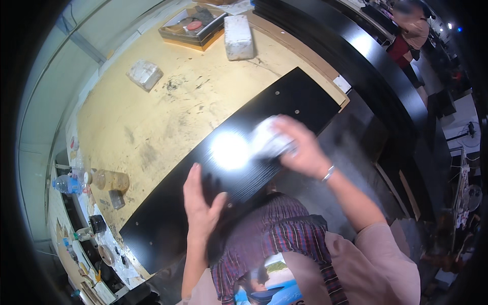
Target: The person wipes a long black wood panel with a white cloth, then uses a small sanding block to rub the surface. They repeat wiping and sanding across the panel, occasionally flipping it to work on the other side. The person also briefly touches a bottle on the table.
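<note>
- A long, glossy black panel point(234, 179) lies along the near edge of the pale yellow table point(168, 127).
- The right hand point(301, 147), blurred, curls round a bunched white cloth point(267, 140) on the panel.
- The left hand point(202, 206), empty, rests fingers spread on the panel.
- A white rectangular block point(239, 38) sits near the table's far edge.

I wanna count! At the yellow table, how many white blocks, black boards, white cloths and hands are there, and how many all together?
Blocks: 2
Board: 1
Cloth (blurred): 1
Hands, left and right: 2
Total: 6
</note>
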`<control>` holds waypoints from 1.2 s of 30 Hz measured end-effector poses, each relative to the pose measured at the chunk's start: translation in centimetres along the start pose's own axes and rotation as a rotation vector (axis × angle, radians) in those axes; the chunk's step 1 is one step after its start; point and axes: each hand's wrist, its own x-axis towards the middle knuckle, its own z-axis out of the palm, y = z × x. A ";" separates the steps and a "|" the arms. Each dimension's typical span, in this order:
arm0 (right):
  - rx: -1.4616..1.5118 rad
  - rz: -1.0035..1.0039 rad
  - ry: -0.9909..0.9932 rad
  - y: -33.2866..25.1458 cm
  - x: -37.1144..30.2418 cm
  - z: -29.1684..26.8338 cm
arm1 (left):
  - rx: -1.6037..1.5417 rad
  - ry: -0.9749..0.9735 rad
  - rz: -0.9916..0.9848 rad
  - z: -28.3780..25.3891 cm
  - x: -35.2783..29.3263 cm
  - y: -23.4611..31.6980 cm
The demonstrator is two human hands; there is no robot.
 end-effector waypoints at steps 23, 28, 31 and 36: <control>-0.259 -0.502 -0.468 6.2 -5.7 10.6 | -0.252 -0.671 0.588 22.8 14.2 11.1; -0.231 -0.524 -0.508 5.3 -5.7 9.4 | -0.366 -0.373 0.385 21.1 18.9 11.2; -0.231 -0.559 -0.402 4.3 -4.6 7.7 | -0.178 -0.167 -0.050 16.6 20.9 5.6; -0.250 -0.554 -0.368 3.8 -5.0 7.8 | 0.362 0.003 -0.339 5.0 12.8 -6.1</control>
